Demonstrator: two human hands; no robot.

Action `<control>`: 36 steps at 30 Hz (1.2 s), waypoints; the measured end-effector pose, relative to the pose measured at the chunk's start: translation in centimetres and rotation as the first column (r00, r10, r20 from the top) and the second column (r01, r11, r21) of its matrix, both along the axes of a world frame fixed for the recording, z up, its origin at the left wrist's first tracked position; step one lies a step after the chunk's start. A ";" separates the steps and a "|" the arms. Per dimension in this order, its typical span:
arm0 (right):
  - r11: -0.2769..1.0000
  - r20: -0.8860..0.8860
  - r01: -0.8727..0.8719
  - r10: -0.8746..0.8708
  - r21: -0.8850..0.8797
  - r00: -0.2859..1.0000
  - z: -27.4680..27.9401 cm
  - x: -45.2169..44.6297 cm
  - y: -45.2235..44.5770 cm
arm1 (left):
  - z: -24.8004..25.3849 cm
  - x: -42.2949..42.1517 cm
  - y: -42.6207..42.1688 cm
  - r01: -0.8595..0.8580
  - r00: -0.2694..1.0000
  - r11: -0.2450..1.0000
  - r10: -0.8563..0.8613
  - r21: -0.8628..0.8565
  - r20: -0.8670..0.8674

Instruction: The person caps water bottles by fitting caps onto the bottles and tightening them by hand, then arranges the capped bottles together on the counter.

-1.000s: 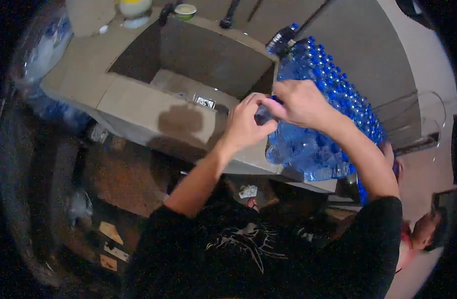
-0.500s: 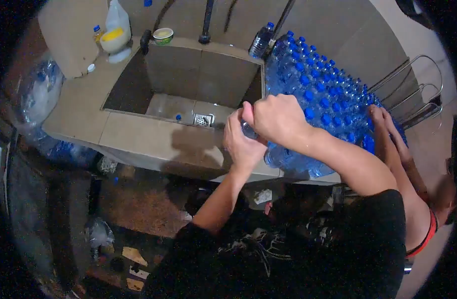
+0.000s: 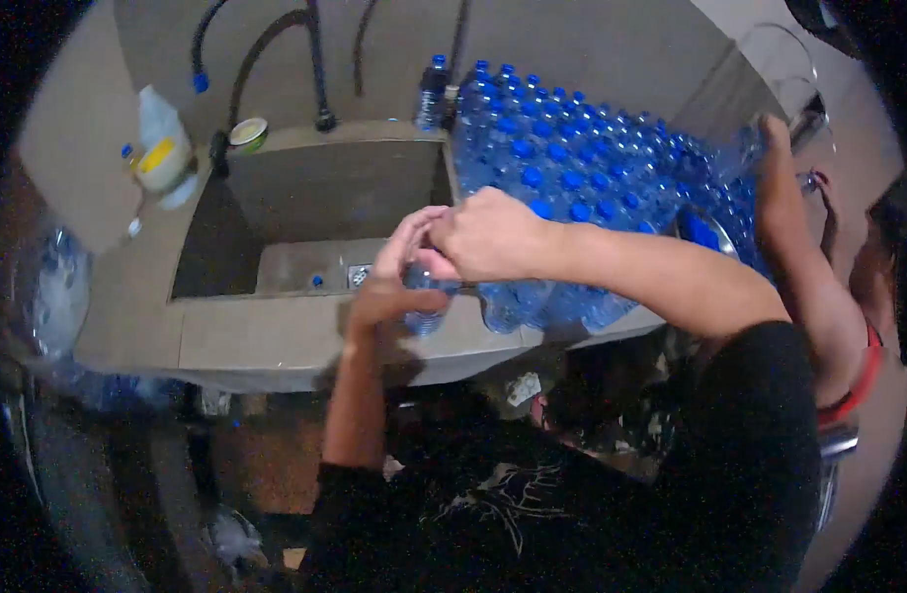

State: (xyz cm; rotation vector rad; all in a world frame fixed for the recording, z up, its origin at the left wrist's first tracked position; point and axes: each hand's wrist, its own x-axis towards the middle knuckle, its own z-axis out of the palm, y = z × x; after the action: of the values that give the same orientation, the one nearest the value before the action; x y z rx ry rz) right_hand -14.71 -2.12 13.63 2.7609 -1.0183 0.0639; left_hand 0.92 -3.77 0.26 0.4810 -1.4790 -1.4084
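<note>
A clear plastic bottle [image 3: 426, 314] stands upright at the front edge of the counter, just right of the sink. My left hand [image 3: 394, 272] is wrapped around its body from the left. Over the bottle's top, my right hand [image 3: 493, 235] is closed, its fingers curled in; whether a cap sits beneath them is hidden. Right of my hands, many clear bottles with blue caps [image 3: 572, 181] are packed tightly on the counter. A loose blue cap [image 3: 317, 281] lies on the sink floor near the drain [image 3: 360, 275].
The tiled sink [image 3: 335, 148] lies left of my hands. A jug [image 3: 163, 121], a bowl [image 3: 163, 165] and a small tub [image 3: 248, 132] stand behind and left. At right, another person's arm [image 3: 778, 188] reaches over the bottles near a round container of blue caps [image 3: 705, 232].
My view has shifted, so the sink and bottles sit further left. More of the bottle shows below my hands. The other person's hands have moved apart and one has risen.
</note>
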 end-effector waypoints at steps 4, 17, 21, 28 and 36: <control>0.972 0.145 0.233 -0.232 0.011 0.962 -1.8 1.2 0.5 | -0.1 -1.6 0.6 -0.228 0.926 0.965 0.174 0.127 0.336; 0.954 0.068 -0.297 0.300 -0.048 0.951 -0.2 -1.6 -1.8 | -0.8 -2.7 1.9 -0.317 0.929 0.936 0.339 -0.150 0.150; 0.993 0.113 -0.050 0.037 0.110 0.993 -2.5 -0.1 -1.3 | -2.0 -2.8 2.4 -0.442 0.847 0.861 0.493 -0.252 0.200; 0.991 0.379 0.101 -0.128 0.090 0.916 -1.4 -1.1 1.5 | -0.2 -5.5 3.2 -0.652 0.691 0.716 0.696 -0.249 0.194; 0.829 0.419 0.514 -0.556 0.218 0.718 10.0 -10.2 0.1 | 2.5 -2.0 5.2 -0.536 0.786 0.774 0.603 -0.338 0.134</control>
State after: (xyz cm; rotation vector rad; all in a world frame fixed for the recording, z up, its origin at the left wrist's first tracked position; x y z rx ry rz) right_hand -24.86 -2.04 23.65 2.4385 -1.9572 0.6400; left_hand -1.06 1.43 2.77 0.8576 -1.5121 -0.6526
